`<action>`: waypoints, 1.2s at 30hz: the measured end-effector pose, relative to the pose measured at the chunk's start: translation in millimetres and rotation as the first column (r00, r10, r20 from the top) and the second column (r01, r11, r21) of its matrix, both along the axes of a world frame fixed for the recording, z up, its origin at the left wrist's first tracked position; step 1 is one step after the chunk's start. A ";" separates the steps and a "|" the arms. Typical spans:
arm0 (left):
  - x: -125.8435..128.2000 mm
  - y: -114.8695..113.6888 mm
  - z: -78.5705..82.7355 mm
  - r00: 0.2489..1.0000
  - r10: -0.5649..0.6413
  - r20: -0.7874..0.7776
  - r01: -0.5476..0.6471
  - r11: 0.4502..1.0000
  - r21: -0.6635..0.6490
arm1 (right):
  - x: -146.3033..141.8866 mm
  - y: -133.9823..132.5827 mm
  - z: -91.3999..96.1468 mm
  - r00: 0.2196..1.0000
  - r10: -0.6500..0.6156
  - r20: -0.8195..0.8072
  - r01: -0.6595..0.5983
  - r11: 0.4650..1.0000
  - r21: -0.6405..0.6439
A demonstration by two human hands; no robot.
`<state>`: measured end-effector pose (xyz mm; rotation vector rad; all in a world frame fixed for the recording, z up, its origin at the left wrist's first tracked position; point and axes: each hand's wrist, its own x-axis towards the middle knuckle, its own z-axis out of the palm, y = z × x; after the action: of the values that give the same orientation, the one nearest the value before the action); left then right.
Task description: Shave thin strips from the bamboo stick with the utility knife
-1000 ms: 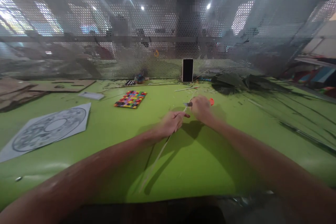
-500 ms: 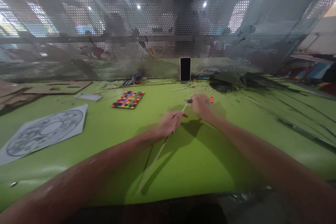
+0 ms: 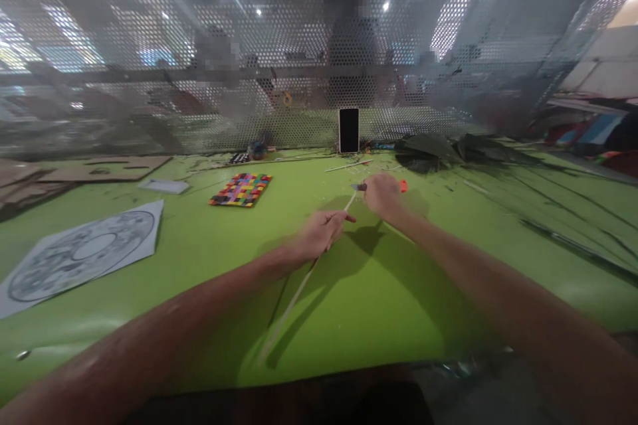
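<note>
My left hand (image 3: 321, 232) is closed around a thin pale strip (image 3: 294, 302), which slants from near the front of the green table up to the right. In my right hand (image 3: 383, 192) is a knife (image 3: 359, 186) with a short blade pointing left. An orange end (image 3: 403, 186) sticks out on the far side of that fist. The blade meets or lies very close to the upper tip of the strip; actual contact cannot be made out. Most of the knife's handle is hidden by my fingers.
A colourful woven square (image 3: 242, 190) and a printed paper (image 3: 84, 252) lie to the left, near cardboard pieces (image 3: 114, 169). A phone (image 3: 349, 131) stands against the perforated metal screen (image 3: 299, 93). Dark leaves (image 3: 433, 151) and long stems (image 3: 578, 247) lie on the right.
Both hands keep their grip and hardly move. The knife blade has shifted slightly upward at the strip's tip. The whole view has slid a little to the left.
</note>
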<state>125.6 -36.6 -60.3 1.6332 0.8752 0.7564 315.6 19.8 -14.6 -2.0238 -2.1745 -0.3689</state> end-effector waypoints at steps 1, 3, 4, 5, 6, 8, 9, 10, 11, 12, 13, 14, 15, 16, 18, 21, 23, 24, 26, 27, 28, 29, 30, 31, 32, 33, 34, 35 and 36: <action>0.1 -0.4 0.7 1.000 0.001 -0.005 -0.001 1.000 0.004 | 0.7 1.2 -0.7 1.000 -0.006 -0.007 0.006 1.000 0.007; 0.2 -1.0 1.7 1.000 0.001 -0.019 -0.001 1.000 0.006 | 1.9 3.5 -2.1 1.000 -0.008 -0.026 0.009 1.000 0.016; 0.1 -1.1 2.0 1.000 0.001 -0.028 -0.001 1.000 0.006 | 2.5 4.5 -2.8 0.999 -0.006 -0.038 0.006 1.000 0.020; -0.1 -1.0 2.0 0.999 0.001 -0.035 -0.001 1.000 0.006 | 3.2 5.3 -3.4 0.999 -0.001 -0.048 0.002 1.000 0.028; -0.3 -0.9 1.8 0.999 0.001 -0.041 -0.001 1.000 0.005 | 4.0 6.0 -3.8 0.998 0.001 -0.055 0.001 0.999 0.032; -0.9 -0.6 0.9 0.999 -0.001 -0.050 0.001 1.000 0.009 | 6.1 7.2 -4.3 0.998 -0.001 -0.059 0.003 0.999 0.037; -1.1 -0.4 0.3 0.999 -0.002 -0.053 0.003 1.000 0.015 | 7.5 7.7 -4.3 0.998 -0.009 -0.058 0.012 0.999 0.041; -1.3 -0.3 -0.3 0.999 -0.006 -0.053 0.007 1.000 0.020 | 9.1 8.3 -4.4 0.998 -0.020 -0.056 0.022 0.999 0.043; -1.5 -0.4 -0.6 0.999 -0.008 -0.052 0.009 1.000 0.024 | 10.8 9.1 -4.5 0.998 -0.029 -0.054 0.031 0.999 0.045; -1.5 -0.6 -0.7 0.999 -0.011 -0.049 0.012 1.000 0.027 | 12.7 10.0 -4.7 0.998 -0.035 -0.057 0.038 0.998 0.049; -1.5 -0.9 -0.5 0.999 -0.013 -0.045 0.015 1.000 0.027 | 14.6 11.2 -5.1 0.997 -0.037 -0.064 0.041 0.997 0.059; -1.3 -1.3 0.1 0.999 -0.015 -0.041 0.016 1.000 0.024 | 16.5 12.5 -5.6 0.997 -0.036 -0.073 0.041 0.997 0.070; -1.1 -1.8 0.9 0.999 -0.015 -0.039 0.016 1.000 0.022 | 18.2 14.1 -6.2 0.996 -0.030 -0.082 0.037 0.996 0.081; -0.9 -2.2 1.9 0.999 -0.016 -0.039 0.017 1.000 0.021 | 19.8 15.8 -6.9 0.996 -0.023 -0.089 0.031 0.995 0.091; -0.3 -3.0 3.8 0.999 -0.015 -0.045 0.016 1.000 0.020 | 22.0 19.1 -8.3 0.995 -0.019 -0.102 0.029 0.995 0.100; 0.0 -4.1 5.9 0.999 -0.012 -0.042 0.013 1.000 0.023 | 24.1 22.8 -9.6 0.994 -0.031 -0.108 0.041 0.995 0.094; -0.4 -5.5 6.4 0.999 -0.015 -0.043 0.016 1.000 0.023 | 26.5 23.8 -9.0 0.993 -0.042 -0.109 0.052 0.994 0.092; -0.7 -6.2 6.4 0.999 -0.021 -0.050 0.022 1.000 0.022 | 28.4 23.8 -8.2 0.992 -0.050 -0.113 0.061 0.994 0.093; -1.5 -7.3 5.8 0.996 -0.044 -0.073 0.046 0.999 0.023 | 33.4 23.4 -5.5 0.987 -0.079 -0.139 0.092 0.991 0.094; -1.9 -7.4 5.2 0.995 -0.056 -0.077 0.058 0.998 0.022 | 36.3 23.1 -3.8 0.983 -0.097 -0.157 0.113 0.989 0.096; -2.1 -7.1 4.7 0.995 -0.067 -0.070 0.069 0.997 0.018 | 39.0 22.9 -2.1 0.978 -0.116 -0.174 0.134 0.986 0.099; -2.1 -6.4 4.4 0.996 -0.074 -0.052 0.075 0.997 0.010 | 41.4 22.7 -0.5 0.973 -0.135 -0.186 0.155 0.983 0.101; -2.0 -5.4 4.3 0.997 -0.078 -0.022 0.078 0.997 -0.002 | 43.3 22.8 0.9 0.970 -0.149 -0.193 0.171 0.980 0.101; -1.7 -4.4 4.7 0.997 -0.080 0.017 0.080 0.997 -0.020 | 44.8 23.1 2.1 0.968 -0.159 -0.195 0.181 0.978 0.102; -1.3 -3.5 5.6 0.995 -0.081 0.056 0.083 0.996 -0.039 | 45.8 23.5 2.9 0.966 -0.167 -0.197 0.189 0.977 0.102; -0.8 -3.0 7.0 0.993 -0.079 0.092 0.085 0.995 -0.059 | 46.4 24.2 3.6 0.964 -0.174 -0.199 0.197 0.975 0.101; -0.3 -2.8 8.7 0.990 -0.075 0.122 0.085 0.993 -0.079 | 46.9 24.9 4.1 0.962 -0.180 -0.203 0.203 0.974 0.097; 0.3 -3.0 10.5 0.987 -0.064 0.148 0.079 0.992 -0.097 | 47.3 25.7 4.8 0.961 -0.184 -0.207 0.207 0.974 0.091; 1.0 -3.5 12.2 0.984 -0.048 0.170 0.068 0.991 -0.115 | 47.9 26.3 5.6 0.960 -0.184 -0.209 0.205 0.975 0.081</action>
<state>126.5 -40.1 -48.1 1.4604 0.7367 0.7727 363.5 46.1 -9.0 -2.1226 -1.8092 -0.2784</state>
